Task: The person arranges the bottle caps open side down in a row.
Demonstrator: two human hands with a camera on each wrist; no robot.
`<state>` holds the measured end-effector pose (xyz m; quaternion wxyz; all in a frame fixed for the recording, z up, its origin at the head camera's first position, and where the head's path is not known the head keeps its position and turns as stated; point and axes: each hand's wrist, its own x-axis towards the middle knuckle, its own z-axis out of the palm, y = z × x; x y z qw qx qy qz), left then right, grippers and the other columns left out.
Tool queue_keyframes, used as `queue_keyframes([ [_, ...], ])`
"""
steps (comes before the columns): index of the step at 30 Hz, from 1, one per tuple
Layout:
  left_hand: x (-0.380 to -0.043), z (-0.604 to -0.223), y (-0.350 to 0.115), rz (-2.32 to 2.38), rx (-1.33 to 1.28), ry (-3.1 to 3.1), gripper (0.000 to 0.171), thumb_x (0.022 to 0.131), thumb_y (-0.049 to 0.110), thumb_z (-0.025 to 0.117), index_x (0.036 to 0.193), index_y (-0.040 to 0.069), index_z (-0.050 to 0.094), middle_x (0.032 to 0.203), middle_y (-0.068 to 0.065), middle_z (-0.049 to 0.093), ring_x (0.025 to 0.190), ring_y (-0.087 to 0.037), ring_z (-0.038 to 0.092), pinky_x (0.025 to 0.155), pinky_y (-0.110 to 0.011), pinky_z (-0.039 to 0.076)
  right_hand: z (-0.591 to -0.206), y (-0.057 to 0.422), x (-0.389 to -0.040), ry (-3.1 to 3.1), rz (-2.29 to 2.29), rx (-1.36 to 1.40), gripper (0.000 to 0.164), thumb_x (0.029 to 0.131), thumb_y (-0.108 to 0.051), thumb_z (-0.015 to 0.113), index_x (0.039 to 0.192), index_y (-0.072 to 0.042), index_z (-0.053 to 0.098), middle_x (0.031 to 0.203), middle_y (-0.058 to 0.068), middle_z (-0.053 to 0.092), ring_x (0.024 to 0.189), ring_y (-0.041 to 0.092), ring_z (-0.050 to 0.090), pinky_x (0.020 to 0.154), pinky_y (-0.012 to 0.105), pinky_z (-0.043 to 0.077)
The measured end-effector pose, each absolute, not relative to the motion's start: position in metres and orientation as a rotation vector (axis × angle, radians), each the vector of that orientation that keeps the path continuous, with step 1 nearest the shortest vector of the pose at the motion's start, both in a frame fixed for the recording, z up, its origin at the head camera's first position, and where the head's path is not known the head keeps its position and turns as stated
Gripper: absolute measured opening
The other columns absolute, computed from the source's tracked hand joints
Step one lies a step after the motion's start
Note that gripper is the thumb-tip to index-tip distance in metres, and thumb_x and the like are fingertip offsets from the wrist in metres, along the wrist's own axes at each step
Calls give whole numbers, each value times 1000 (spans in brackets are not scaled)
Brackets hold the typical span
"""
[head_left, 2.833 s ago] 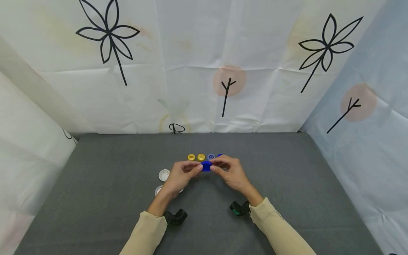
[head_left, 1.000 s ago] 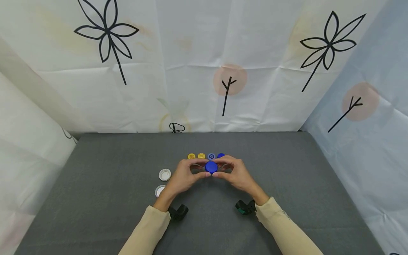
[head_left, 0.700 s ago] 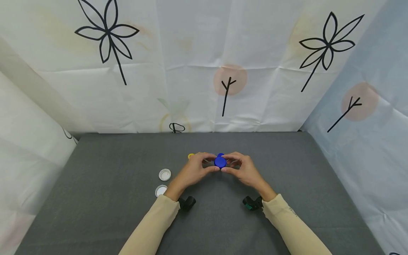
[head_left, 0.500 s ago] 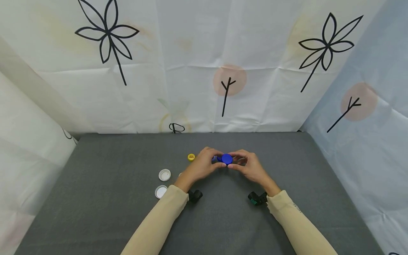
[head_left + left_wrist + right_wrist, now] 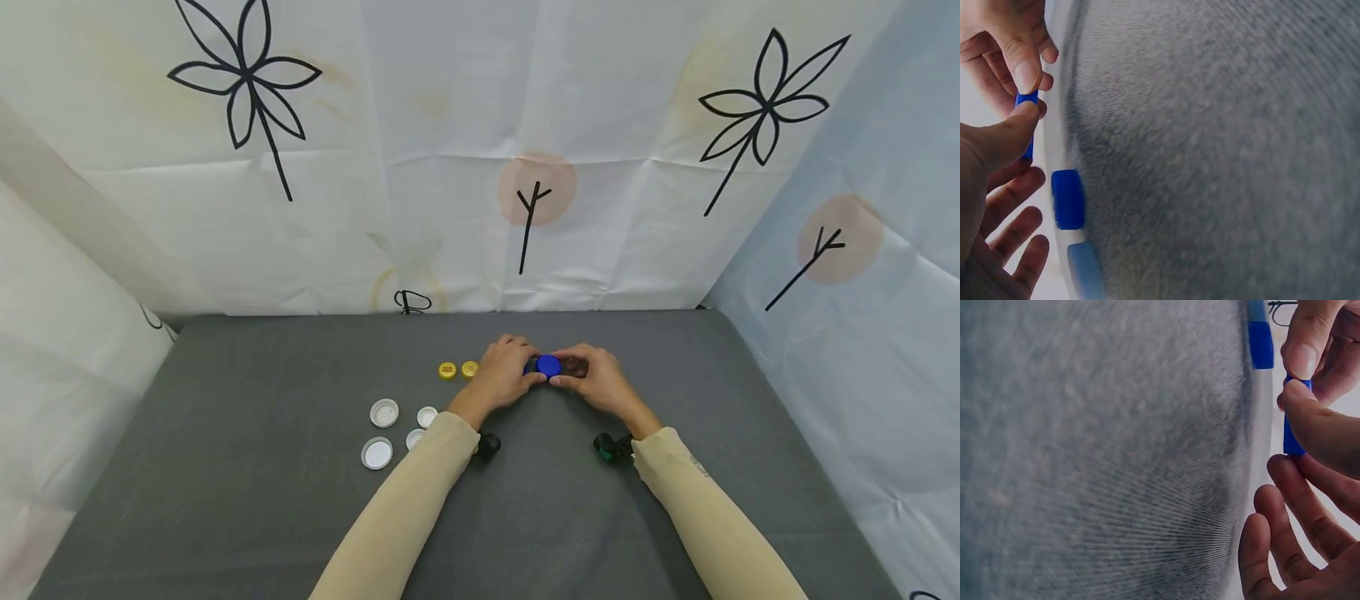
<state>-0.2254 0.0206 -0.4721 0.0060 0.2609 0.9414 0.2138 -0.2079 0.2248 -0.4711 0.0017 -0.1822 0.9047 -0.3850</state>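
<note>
A dark blue bottle cap [image 5: 548, 366] is held between both hands above the grey table. My left hand [image 5: 504, 373] pinches its left side between thumb and fingers. From the right, my right hand [image 5: 600, 383] pinches the opposite side. In the left wrist view the held cap [image 5: 1027, 99] appears edge-on, with thumbs of both hands on it. Another dark blue cap [image 5: 1069, 200] and a lighter blue cap [image 5: 1087, 272] rest on the table below. The right wrist view shows the table's dark blue cap [image 5: 1262, 345] near the hands. My left hand mostly hides these two in the head view.
Two yellow caps [image 5: 447, 371] lie left of my left hand. Several white caps, among them one large cap [image 5: 377, 453] and one small cap [image 5: 427, 417], lie with their hollow sides up nearer the front. A white patterned cloth [image 5: 450, 233] stands behind the table.
Both hands have carried the blue cap to the right and away from me. The small white caps and both yellow caps have come into view from behind the left arm.
</note>
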Motion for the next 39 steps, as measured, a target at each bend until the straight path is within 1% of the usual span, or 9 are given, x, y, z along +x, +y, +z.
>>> queue_keyframes([
  [7,-227,-477,26,583,735,2966,38,98,38,69,129,15,69,128,-2,63,124,-24,52,103,-44,41,-472,219,-213,2846,-1063,-482,37,88,-11,81,121,3,70,111,17,66,100,32,64,85,46,54],
  [10,-226,-478,28,545,720,2977,37,97,37,70,127,15,70,127,-2,62,121,-24,53,101,-42,42,-471,217,-214,2857,-1029,-494,37,88,-10,81,120,3,70,109,17,65,99,32,62,85,48,52],
  [15,-225,-479,29,504,711,2986,36,97,37,71,126,15,71,127,-2,61,118,-23,54,98,-42,44,-472,215,-214,2877,-998,-513,36,86,-10,82,118,3,71,104,15,63,94,30,59,83,49,49],
  [20,-226,-478,29,526,698,2968,38,96,37,72,127,14,71,127,-3,61,118,-23,54,98,-42,44,-472,215,-213,2874,-990,-514,37,86,-10,82,119,2,71,104,15,63,94,29,58,83,48,48],
  [24,-226,-478,25,596,695,2952,41,95,37,73,128,13,70,128,-4,61,120,-24,55,100,-43,44,-472,215,-213,2880,-994,-512,39,86,-11,83,121,3,70,106,15,63,96,30,58,84,49,48],
  [28,-224,-474,13,697,719,2966,44,94,37,74,130,12,69,130,-5,62,123,-26,55,101,-46,44,-472,212,-210,2905,-1008,-507,43,86,-13,84,122,4,69,107,17,62,97,32,59,85,50,48],
  [32,-216,-464,-7,865,738,2956,44,93,31,77,129,9,69,127,-8,63,122,-30,56,102,-49,44,-469,206,-204,2947,-1032,-506,45,84,-14,85,122,4,70,106,17,62,98,34,58,86,51,48],
  [35,-209,-456,-25,964,746,2933,42,92,26,78,128,5,69,125,-10,64,119,-32,57,101,-51,44,-467,198,-200,2993,-1033,-532,44,83,-14,86,120,3,71,106,16,63,98,35,58,87,53,45],
  [39,-198,-450,-52,1062,712,2906,40,92,23,79,126,4,70,122,-11,65,117,-32,58,100,-51,45,-466,186,-192,3016,-1038,-579,42,82,-16,87,118,1,73,107,15,64,99,35,58,88,54,44],
])
